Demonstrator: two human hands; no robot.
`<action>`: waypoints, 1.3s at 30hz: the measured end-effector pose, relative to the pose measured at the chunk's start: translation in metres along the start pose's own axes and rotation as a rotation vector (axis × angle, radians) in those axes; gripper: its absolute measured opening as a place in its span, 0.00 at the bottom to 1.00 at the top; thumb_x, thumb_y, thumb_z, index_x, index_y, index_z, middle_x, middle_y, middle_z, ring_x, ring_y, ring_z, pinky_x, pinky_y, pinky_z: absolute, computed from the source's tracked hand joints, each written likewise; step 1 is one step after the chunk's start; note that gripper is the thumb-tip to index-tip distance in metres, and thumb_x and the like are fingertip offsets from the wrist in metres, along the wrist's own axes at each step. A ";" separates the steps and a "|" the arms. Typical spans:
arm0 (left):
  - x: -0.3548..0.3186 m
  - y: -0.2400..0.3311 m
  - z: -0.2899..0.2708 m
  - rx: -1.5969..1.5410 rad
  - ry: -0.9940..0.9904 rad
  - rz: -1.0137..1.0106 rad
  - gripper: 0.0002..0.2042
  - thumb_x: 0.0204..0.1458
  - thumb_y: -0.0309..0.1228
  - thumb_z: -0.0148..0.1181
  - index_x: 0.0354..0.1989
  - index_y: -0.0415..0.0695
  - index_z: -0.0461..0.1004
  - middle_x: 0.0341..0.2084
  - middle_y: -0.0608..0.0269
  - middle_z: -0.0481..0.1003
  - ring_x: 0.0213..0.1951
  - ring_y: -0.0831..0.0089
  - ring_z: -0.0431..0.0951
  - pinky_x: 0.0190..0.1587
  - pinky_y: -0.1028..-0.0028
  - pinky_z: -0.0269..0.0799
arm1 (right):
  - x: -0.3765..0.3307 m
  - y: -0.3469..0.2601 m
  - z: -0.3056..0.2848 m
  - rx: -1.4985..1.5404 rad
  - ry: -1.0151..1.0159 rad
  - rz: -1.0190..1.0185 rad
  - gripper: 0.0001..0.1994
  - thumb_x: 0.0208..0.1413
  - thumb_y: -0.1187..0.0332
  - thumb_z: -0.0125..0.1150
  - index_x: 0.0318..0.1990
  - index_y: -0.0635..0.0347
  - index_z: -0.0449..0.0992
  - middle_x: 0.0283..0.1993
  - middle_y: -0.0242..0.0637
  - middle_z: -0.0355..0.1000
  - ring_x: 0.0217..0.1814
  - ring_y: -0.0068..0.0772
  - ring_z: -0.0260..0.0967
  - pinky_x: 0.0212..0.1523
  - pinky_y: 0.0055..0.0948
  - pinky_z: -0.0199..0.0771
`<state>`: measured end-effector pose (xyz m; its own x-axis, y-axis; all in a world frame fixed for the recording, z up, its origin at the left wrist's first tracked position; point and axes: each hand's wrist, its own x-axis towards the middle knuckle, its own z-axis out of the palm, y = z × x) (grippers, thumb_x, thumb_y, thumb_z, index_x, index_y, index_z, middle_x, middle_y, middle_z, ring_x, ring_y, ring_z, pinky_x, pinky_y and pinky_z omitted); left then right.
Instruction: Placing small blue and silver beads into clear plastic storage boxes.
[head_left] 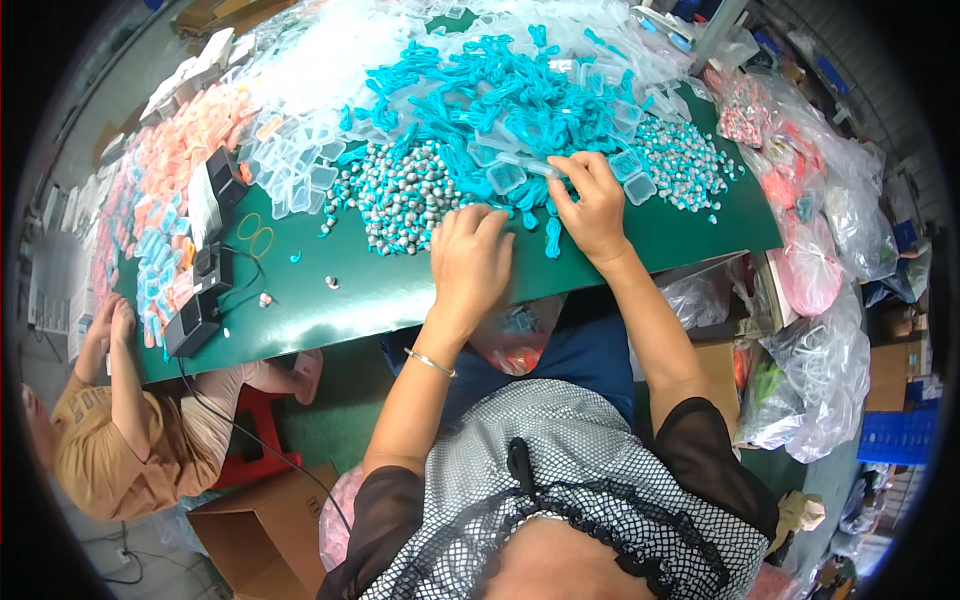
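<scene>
My right hand point(592, 208) pinches the end of a small clear plastic box point(540, 168) between thumb and fingers, above the front of the heap. To its left, my left hand point(470, 260) is curled over the table at the edge of a pile of small rounded grey-and-teal pieces point(405, 195). Its fingertips point down and away, so anything in them is hidden. Bundled teal cords point(500, 85) form a large heap beyond both hands, with more clear boxes among them. A single cord bundle point(553, 238) lies below my right hand.
Another pile of small grey-and-teal pieces point(685, 160) lies right on the green table point(360, 300). Clear boxes point(290, 165), orange pieces point(200, 130) and black devices point(192, 325) with a cable are left. A co-worker point(130, 430) sits there. Plastic bags point(815, 360) crowd the right side.
</scene>
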<state>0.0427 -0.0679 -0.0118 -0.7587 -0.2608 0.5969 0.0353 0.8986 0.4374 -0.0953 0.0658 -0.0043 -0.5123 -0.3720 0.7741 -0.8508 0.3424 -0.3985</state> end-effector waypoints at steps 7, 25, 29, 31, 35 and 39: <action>0.004 0.000 0.028 0.026 -0.084 0.066 0.14 0.48 0.33 0.66 0.41 0.41 0.78 0.35 0.52 0.76 0.38 0.52 0.75 0.41 0.56 0.70 | -0.014 0.003 -0.021 0.121 0.200 0.148 0.04 0.50 0.74 0.62 0.34 0.59 0.77 0.33 0.41 0.73 0.37 0.42 0.72 0.37 0.35 0.74; -0.003 -0.001 0.038 0.124 -0.150 -0.001 0.13 0.50 0.25 0.61 0.45 0.39 0.74 0.38 0.51 0.73 0.41 0.51 0.75 0.40 0.58 0.70 | -0.068 0.033 -0.068 -0.467 -0.171 0.455 0.09 0.42 0.64 0.60 0.21 0.59 0.75 0.22 0.43 0.73 0.25 0.44 0.71 0.36 0.45 0.62; -0.008 -0.017 0.030 0.428 -0.099 0.034 0.15 0.49 0.24 0.62 0.47 0.41 0.73 0.40 0.52 0.74 0.45 0.50 0.73 0.43 0.57 0.69 | -0.063 0.031 -0.067 -0.457 -0.306 0.451 0.09 0.39 0.63 0.59 0.19 0.59 0.75 0.19 0.44 0.72 0.24 0.46 0.71 0.37 0.46 0.61; -0.007 -0.021 0.028 0.456 -0.066 0.001 0.16 0.48 0.23 0.62 0.47 0.41 0.73 0.42 0.52 0.74 0.45 0.51 0.73 0.44 0.56 0.69 | -0.060 0.030 -0.070 -0.449 -0.342 0.448 0.09 0.39 0.63 0.59 0.18 0.59 0.75 0.18 0.44 0.71 0.23 0.47 0.71 0.37 0.46 0.62; -0.001 -0.035 0.024 0.481 -0.018 -0.029 0.16 0.47 0.21 0.62 0.47 0.42 0.74 0.42 0.51 0.74 0.45 0.51 0.74 0.44 0.56 0.70 | -0.062 0.037 -0.073 -0.429 -0.356 0.398 0.08 0.39 0.65 0.59 0.16 0.58 0.75 0.17 0.44 0.70 0.21 0.48 0.70 0.37 0.47 0.62; 0.005 -0.042 0.017 0.508 -0.151 -0.112 0.12 0.49 0.23 0.61 0.43 0.40 0.75 0.38 0.52 0.73 0.39 0.52 0.75 0.44 0.58 0.70 | -0.068 0.040 -0.080 -0.432 -0.385 0.381 0.08 0.39 0.65 0.58 0.16 0.59 0.75 0.16 0.44 0.70 0.20 0.48 0.69 0.36 0.48 0.62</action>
<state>0.0265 -0.1011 -0.0388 -0.8259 -0.3449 0.4460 -0.3418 0.9354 0.0903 -0.0851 0.1735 -0.0332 -0.8391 -0.4103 0.3572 -0.5217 0.7930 -0.3147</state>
